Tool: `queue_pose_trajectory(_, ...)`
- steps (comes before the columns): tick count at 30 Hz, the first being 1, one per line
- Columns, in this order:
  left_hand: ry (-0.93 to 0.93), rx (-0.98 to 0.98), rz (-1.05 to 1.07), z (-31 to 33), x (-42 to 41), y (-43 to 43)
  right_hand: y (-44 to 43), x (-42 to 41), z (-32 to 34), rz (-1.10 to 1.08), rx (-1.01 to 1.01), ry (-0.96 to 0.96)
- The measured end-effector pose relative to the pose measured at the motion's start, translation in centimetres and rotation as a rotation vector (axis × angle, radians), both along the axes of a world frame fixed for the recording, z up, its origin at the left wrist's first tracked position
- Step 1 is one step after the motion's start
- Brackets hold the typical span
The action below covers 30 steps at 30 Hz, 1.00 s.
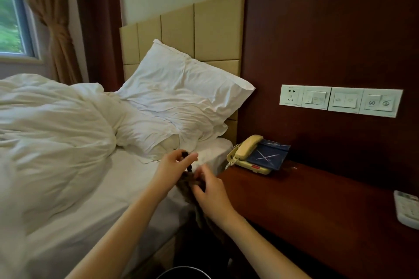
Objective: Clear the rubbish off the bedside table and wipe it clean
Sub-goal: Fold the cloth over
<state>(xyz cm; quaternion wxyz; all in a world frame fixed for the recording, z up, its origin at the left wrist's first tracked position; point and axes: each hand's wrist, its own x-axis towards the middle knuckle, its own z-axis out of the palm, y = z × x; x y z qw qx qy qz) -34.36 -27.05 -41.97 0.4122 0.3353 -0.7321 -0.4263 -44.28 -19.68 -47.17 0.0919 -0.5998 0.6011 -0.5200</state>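
A brownish cloth (186,189) hangs just off the bedside table's (294,210) left edge, its dark top pinched by the left hand (173,165) and its bunched middle gripped by the right hand (212,195), with a telephone (246,150) on the table's back left corner and a remote (408,210) at its right edge.

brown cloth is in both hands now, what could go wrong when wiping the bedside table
The blue tray sits tilted on the telephone; a wipe that nudges the phone could tip it off. The remote control lies on the bedside table in the wiping path and may get pushed off. The brown cloth, pinched by the left hand, hangs beside the white sheet and could smear it.
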Motion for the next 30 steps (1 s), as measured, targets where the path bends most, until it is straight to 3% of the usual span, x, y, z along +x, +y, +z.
queue_pose_trajectory(4,0.057,0.027,-0.034,0.1,0.6,-0.2,0.3,0.9,-0.3,0.05,-0.012,-0.029)
queue_pose_trajectory(9,0.403,0.157,-0.056,3.1,2.8,-2.2,2.8,0.1,-4.8,0.059,0.174,0.0)
queue_pose_trajectory(11,0.427,0.177,-0.08,4.2,3.6,-2.5,3.4,-0.7,-6.6,0.014,0.225,-0.089)
queue_pose_trajectory(13,0.416,0.206,-0.139,4.0,3.8,-2.1,3.4,-1.5,-6.5,-0.038,0.207,-0.356)
queue_pose_trajectory(16,0.373,0.257,-0.19,2.8,3.3,-1.6,2.9,-2.6,-3.6,0.05,0.143,-0.968)
queue_pose_trajectory(19,0.327,0.305,-0.281,1.7,2.5,-1.3,2.7,-3.3,0.6,0.235,0.109,-1.148)
queue_pose_trajectory(21,0.265,0.305,-0.35,1.3,2.2,-1.1,2.7,-3.0,3.4,0.341,0.155,-1.067)
queue_pose_trajectory(26,0.141,0.255,-0.458,1.3,1.8,-0.7,2.1,-2.3,7.0,0.285,0.319,-0.459)
queue_pose_trajectory(30,0.155,0.273,-0.471,1.6,1.9,-0.4,1.5,-2.2,6.7,0.273,0.309,-0.358)
